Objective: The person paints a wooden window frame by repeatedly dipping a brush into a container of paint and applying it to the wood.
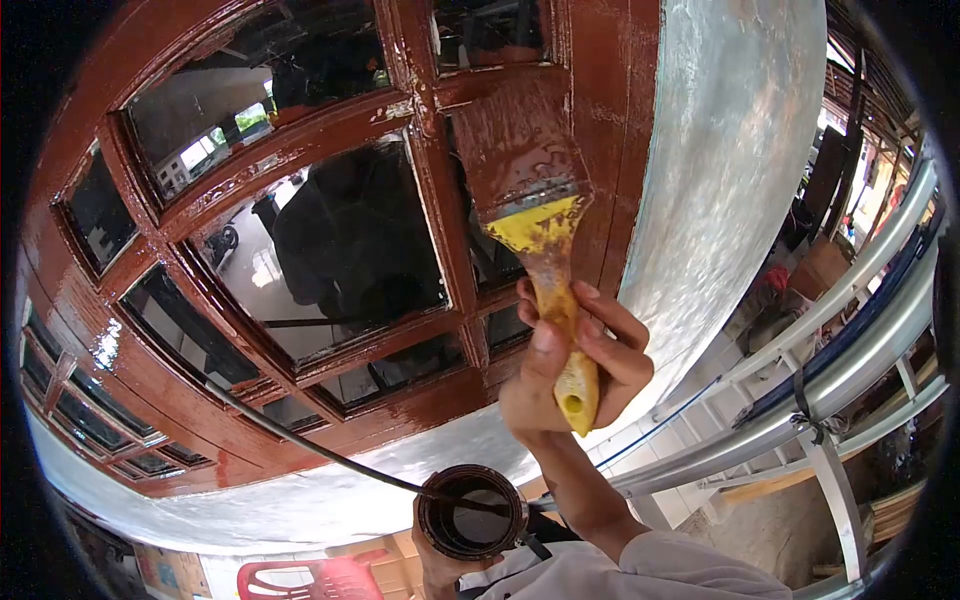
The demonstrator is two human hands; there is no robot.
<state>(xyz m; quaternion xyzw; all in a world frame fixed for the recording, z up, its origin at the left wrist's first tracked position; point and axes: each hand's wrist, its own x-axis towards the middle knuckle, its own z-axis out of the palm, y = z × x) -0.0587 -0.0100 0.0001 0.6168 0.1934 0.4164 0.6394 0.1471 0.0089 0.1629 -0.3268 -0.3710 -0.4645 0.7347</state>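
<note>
My right hand [585, 360] grips a paintbrush [536, 222] by its yellow handle, thumb on one side and fingers curled round the other. Its wide bristles, coated in brown paint, point up and overlap the red-brown frame of a glazed panel [445, 210]. Wet-looking gloss shows on much of that frame. Lower down, my left hand [436, 565] is wrapped round the side of an open paint can [470, 515], whose rim is smeared with brown. A thin dark cord or rod [330, 455] crosses over the can's mouth from the left.
Beside the frame runs a pale grey-white wall [735, 130]. Metal ladder-like rails [800, 420] stand at the right, with a dark strap tied round them. A red plastic chair [310, 580] is below, near cardboard [400, 565]. Glass panes reflect a dark figure.
</note>
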